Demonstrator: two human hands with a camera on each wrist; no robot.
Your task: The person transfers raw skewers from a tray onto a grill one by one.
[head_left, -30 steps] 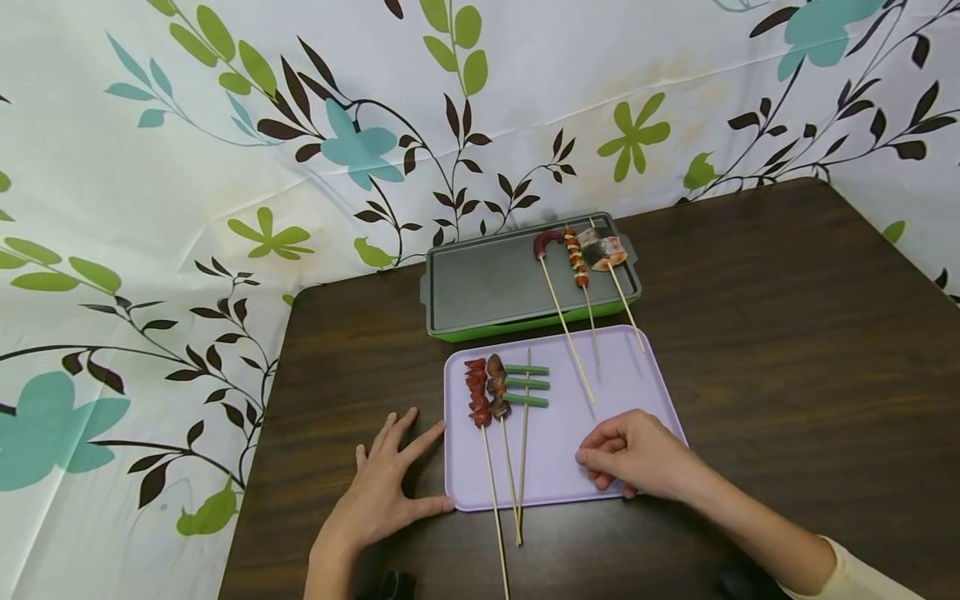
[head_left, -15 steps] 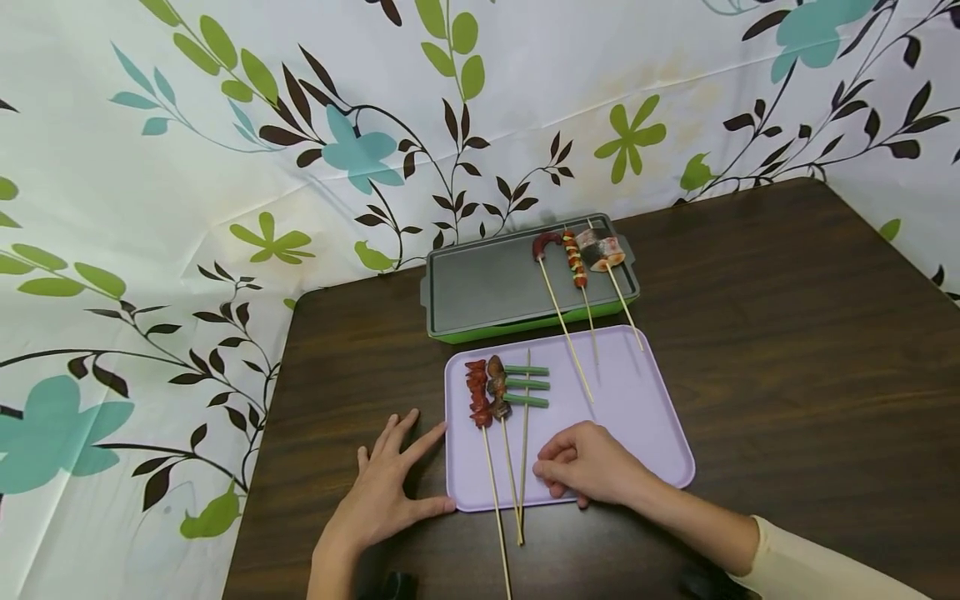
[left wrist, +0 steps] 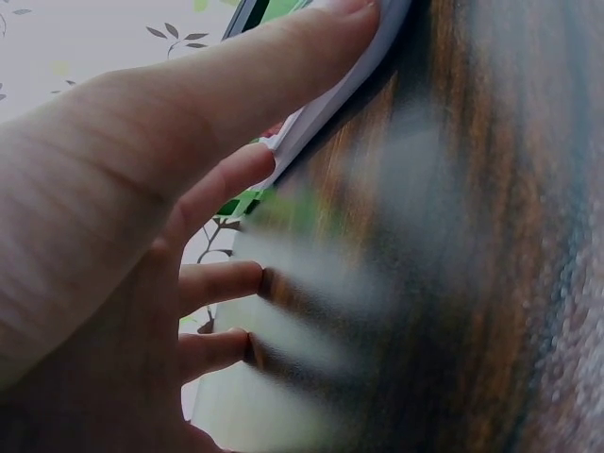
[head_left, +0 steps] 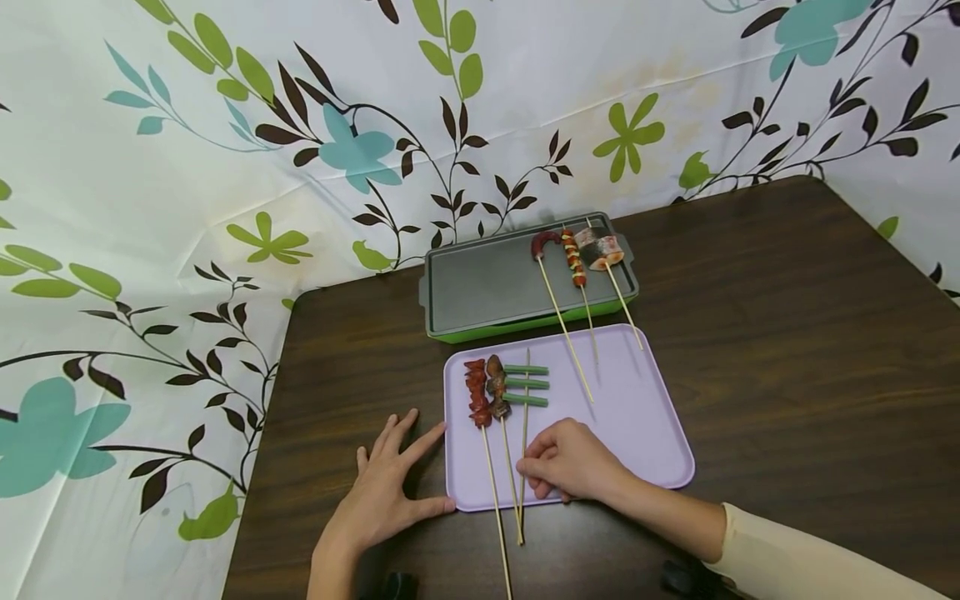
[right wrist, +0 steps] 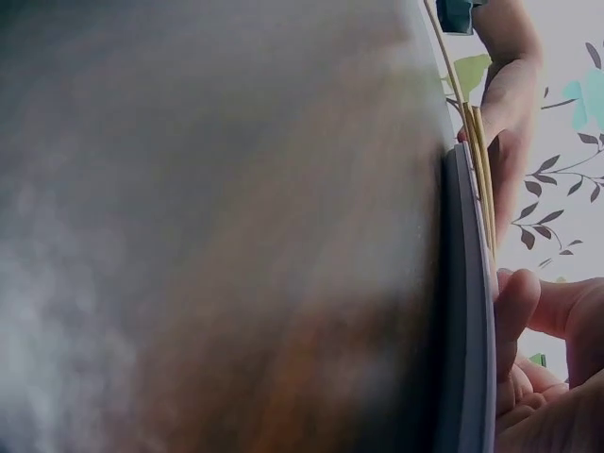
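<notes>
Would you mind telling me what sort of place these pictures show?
Probably a staged tabletop set for pretend grilling, not a real kitchen. A leaf-patterned sheet hangs behind a dark wooden table, which bears a green grill plate and a lilac tray of skewers.

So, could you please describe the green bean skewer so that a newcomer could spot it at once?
Start at the lilac tray in front of the green-edged griddle. Three skewers lie side by side at its left end; the green bean skewer is the rightmost. It alone carries three green sticks crosswise, beside reddish and brown meat.
</notes>
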